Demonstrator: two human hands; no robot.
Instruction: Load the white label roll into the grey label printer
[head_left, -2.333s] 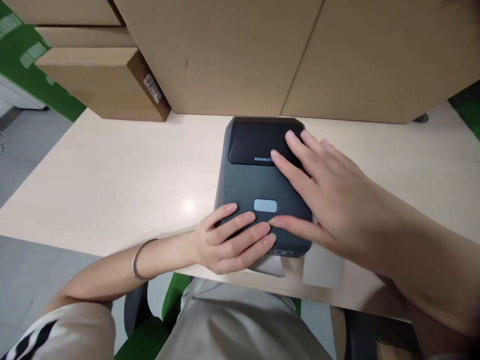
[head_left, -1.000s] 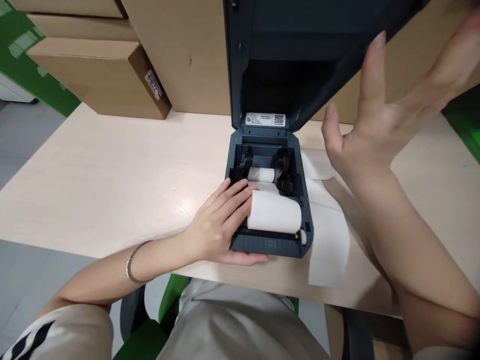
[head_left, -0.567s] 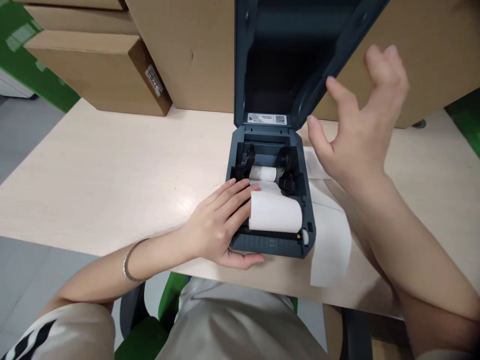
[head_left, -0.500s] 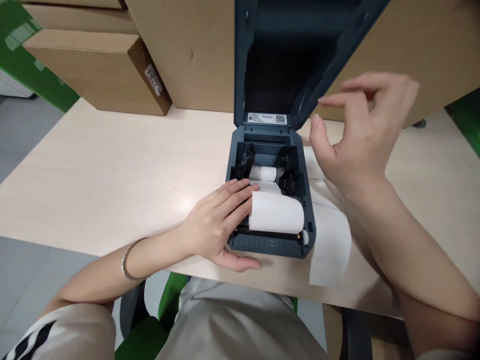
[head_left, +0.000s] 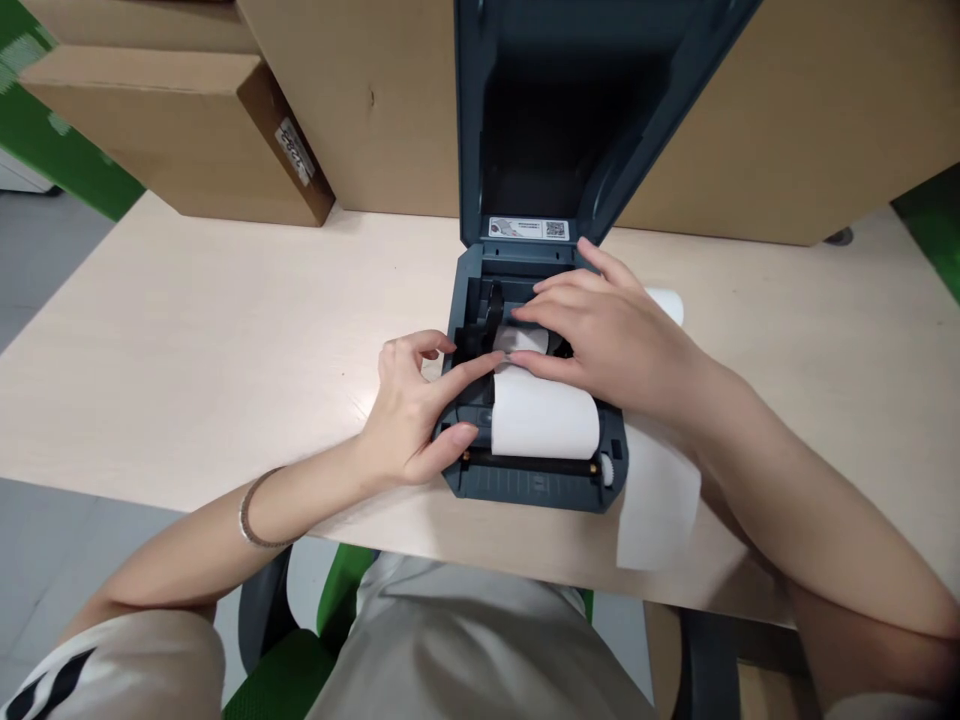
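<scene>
A dark blue label printer [head_left: 525, 490] stands on the table with its lid [head_left: 471, 130] raised. Inside it lies a small white paper roll [head_left: 523, 339], and a curved sheet of white paper [head_left: 545, 415] covers the front, just behind the black roller [head_left: 532, 464]. My left hand [head_left: 420, 405] is over the printer's left side, index finger stretched to the paper and thumb apart. From the right, my right hand [head_left: 607, 325] reaches in, fingers spread over the roll. Its thumb tip meets my left index fingertip at the paper. The right hand hides the right roll holder.
A long strip of white paper [head_left: 660, 500] lies beside the printer on the right, drooping over the table's front edge. Behind it, a white roll end [head_left: 666, 304] shows. Cardboard boxes [head_left: 150, 140] stand at the back left, and a large cardboard panel [head_left: 750, 150] backs the table.
My right hand has come down from the air at the right into the printer. My left hand has drawn back from lying flat, now with its index finger extended to the paper.
</scene>
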